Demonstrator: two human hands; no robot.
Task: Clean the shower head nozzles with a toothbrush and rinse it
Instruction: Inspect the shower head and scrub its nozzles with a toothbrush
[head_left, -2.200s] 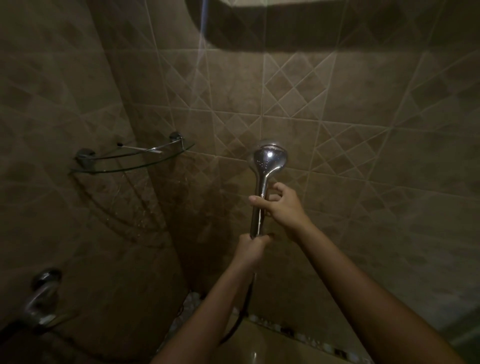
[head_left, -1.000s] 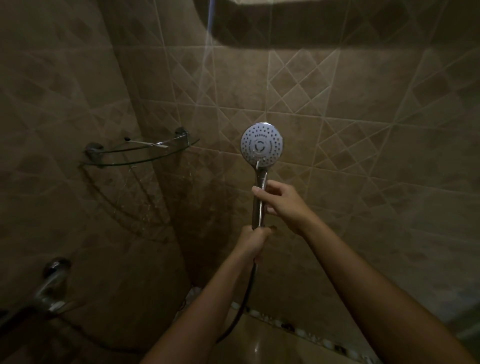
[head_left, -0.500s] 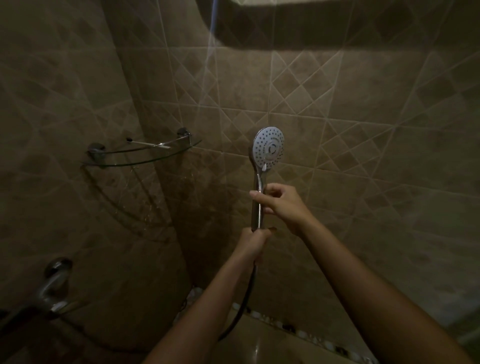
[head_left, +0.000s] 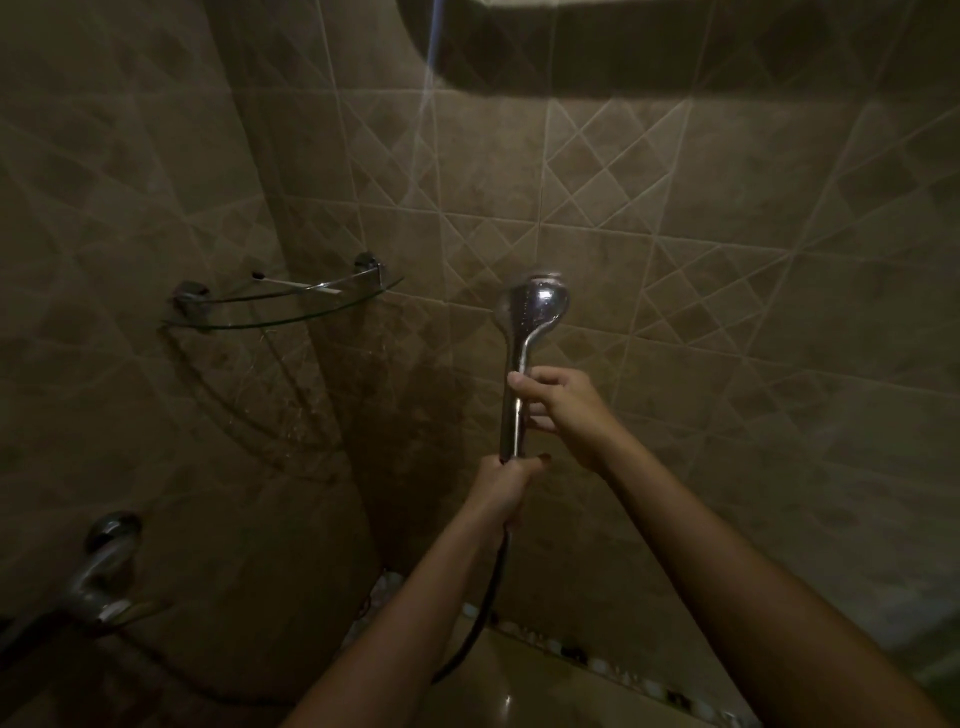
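I hold a chrome hand shower head (head_left: 532, 306) upright in front of the tiled wall, its shiny back turned to me and its nozzle face hidden. My left hand (head_left: 501, 480) grips the bottom of the handle where the dark hose (head_left: 480, 618) hangs down. My right hand (head_left: 558, 408) grips the handle higher up, fingers curled round it. A thin toothbrush-like stick (head_left: 298, 283) lies on the glass corner shelf (head_left: 280, 312), apart from both hands.
Brown tiled walls meet in a corner at the left. A chrome tap (head_left: 101, 577) sticks out low on the left wall. A pebble border (head_left: 597, 660) runs along the floor edge below my arms.
The shower head has turned about its handle: its nozzle face showed one second ago, then went edge-on, and now its chrome back faces me. Both hands stay on the handle.
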